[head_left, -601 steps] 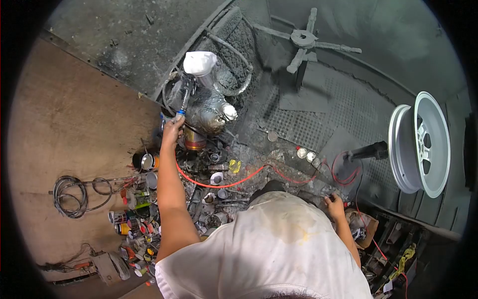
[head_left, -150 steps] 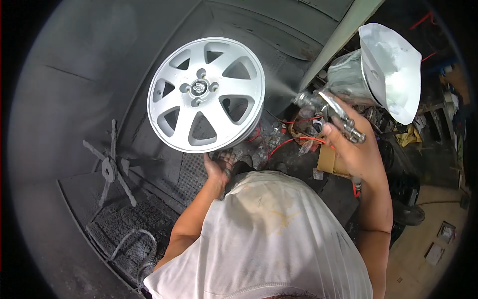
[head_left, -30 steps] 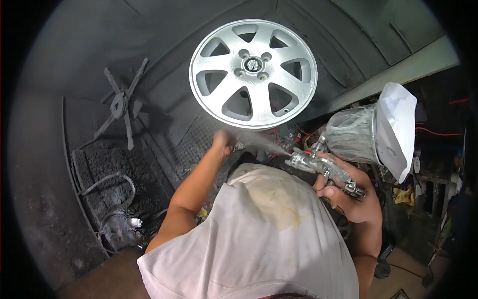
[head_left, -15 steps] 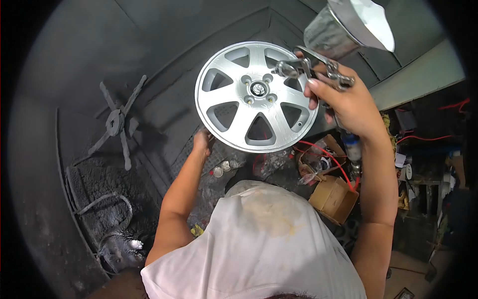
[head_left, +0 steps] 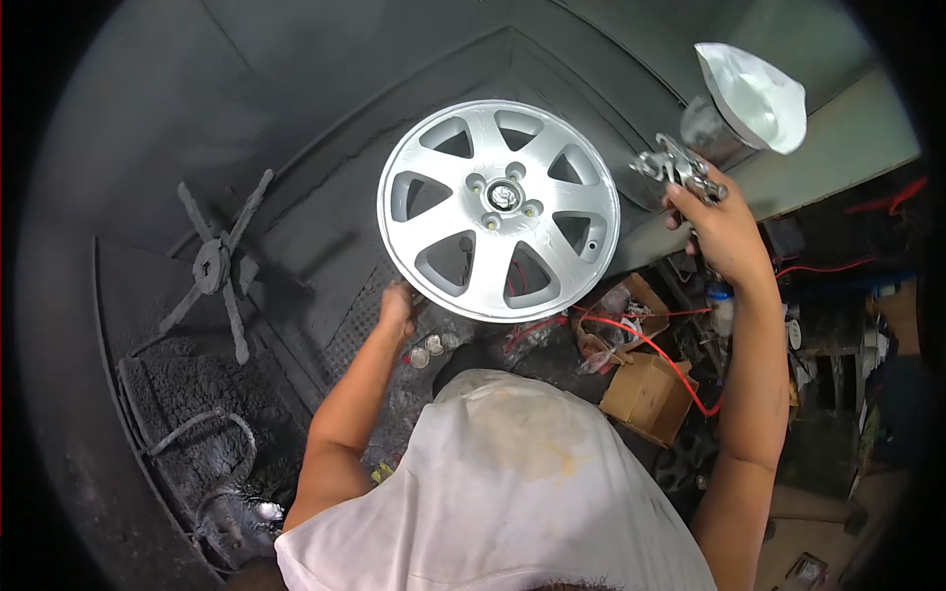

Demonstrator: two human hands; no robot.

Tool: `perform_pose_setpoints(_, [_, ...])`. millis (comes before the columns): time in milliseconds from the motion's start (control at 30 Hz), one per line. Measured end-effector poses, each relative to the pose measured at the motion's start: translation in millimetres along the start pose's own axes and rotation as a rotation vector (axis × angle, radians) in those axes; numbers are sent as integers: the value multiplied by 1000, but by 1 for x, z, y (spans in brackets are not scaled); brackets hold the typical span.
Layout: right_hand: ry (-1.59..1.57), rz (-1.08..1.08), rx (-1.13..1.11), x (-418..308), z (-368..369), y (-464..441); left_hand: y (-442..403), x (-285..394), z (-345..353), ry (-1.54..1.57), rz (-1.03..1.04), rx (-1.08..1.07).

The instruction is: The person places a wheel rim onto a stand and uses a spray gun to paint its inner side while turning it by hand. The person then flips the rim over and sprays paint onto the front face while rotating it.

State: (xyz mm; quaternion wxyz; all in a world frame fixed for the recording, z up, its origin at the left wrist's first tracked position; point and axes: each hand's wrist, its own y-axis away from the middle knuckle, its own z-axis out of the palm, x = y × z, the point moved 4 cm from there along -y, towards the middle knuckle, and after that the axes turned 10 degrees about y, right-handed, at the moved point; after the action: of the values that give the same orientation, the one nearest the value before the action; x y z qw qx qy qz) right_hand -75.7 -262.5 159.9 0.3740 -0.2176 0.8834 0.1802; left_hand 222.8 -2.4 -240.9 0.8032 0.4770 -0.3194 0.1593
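A silver alloy wheel rim [head_left: 490, 251] with broad spokes faces up at the centre of the head view. Just under its lower left edge, my left hand [head_left: 397, 307] is closed, and the rim hides what its fingers hold. My right hand [head_left: 724, 229] grips a metal spray gun [head_left: 680, 167] to the right of the rim, apart from it. On top of the gun sits a metal paint cup [head_left: 711, 133], tilted, with a white paper liner [head_left: 759, 98] spreading from its mouth.
A paint-crusted, cross-shaped stand [head_left: 211, 266] is at the left by the dark booth wall. A red hose [head_left: 655, 355] runs below the rim toward my right arm. Cardboard boxes [head_left: 650, 396] and small round lids [head_left: 426, 351] lie on the floor. Cluttered shelves [head_left: 838, 364] stand at right.
My right hand has carried the spray gun right and down, away from over the rim. The rim has turned and sits slightly lower in view. My left hand stays beneath its edge.
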Motion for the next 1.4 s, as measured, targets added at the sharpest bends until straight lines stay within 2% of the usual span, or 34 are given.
perform_pose_setpoints(100, [0,-8,21,2,-1,7,20,-24,5,159,40,66])
perform_pose_setpoints(167, [-21,-36,10,0,7,4,33,-41,12,160,3,15])
perform_pose_setpoints(267, [-76,-100,-55,-19,24,2,57,-61,25,167,-12,67])
perform_pose_setpoints(333, [-137,-167,-144,-40,33,5,68,-81,31,105,-140,8])
perform_pose_setpoints(367, [-137,-170,-149,-51,35,7,75,-87,32,109,-138,12])
perform_pose_setpoints(433, [-239,-199,-300,-72,43,13,88,-97,40,-61,-182,-126])
perform_pose_setpoints(500, [-230,-236,-326,-80,48,6,89,-95,39,-54,-197,-140])
perform_pose_setpoints(567, [-133,-295,-326,-85,53,-8,78,-81,22,-316,-373,-234])
perform_pose_setpoints(600, [-37,-287,-277,-83,54,-18,37,-99,-5,-242,-368,-181])
perform_pose_setpoints(633, [-36,-291,-278,-82,57,-23,29,-78,-8,-145,-322,-140])
perform_pose_setpoints(733, [96,-249,-142,-78,50,-34,-39,-33,-40,-83,13,-113])
perform_pose_setpoints(767, [96,-248,-141,-75,47,-35,-28,-6,-27,-1,120,-95])
perform_pose_setpoints(833, [142,-234,-102,-65,37,-35,-6,15,-13,26,-51,-137])
perform_pose_setpoints(867, [159,-220,-84,-61,32,-32,-2,11,-8,21,-56,-145])
perform_pose_setpoints(933, [185,-212,-67,-44,20,-29,12,-11,-1,-132,-221,-111])
perform_pose_setpoints(967, [209,-213,-61,-36,13,-27,11,-33,3,-1,-197,-114])
perform_pose_setpoints(1100, [176,-113,-80,-14,-5,-1,74,-63,55,-129,-203,-102])
perform_pose_setpoints(1167, [152,-134,-58,3,-13,16,86,-103,74,-120,-307,-213])
perform_pose_setpoints(1233, [137,-144,-114,25,-17,21,109,-129,108,-242,-396,-287])
perform_pose_setpoints(1300, [126,-146,-174,31,-15,33,119,-168,136,-313,-264,-518])
perform_pose_setpoints(1333, [140,-74,-219,25,-14,45,121,-175,145,-308,-265,-512])
perform_pose_setpoints(1367, [154,-4,-266,24,-11,55,125,-181,153,-295,-352,-565])
perform_pose_setpoints(1400, [58,-55,-273,32,-1,57,127,-186,156,-279,-436,-616])
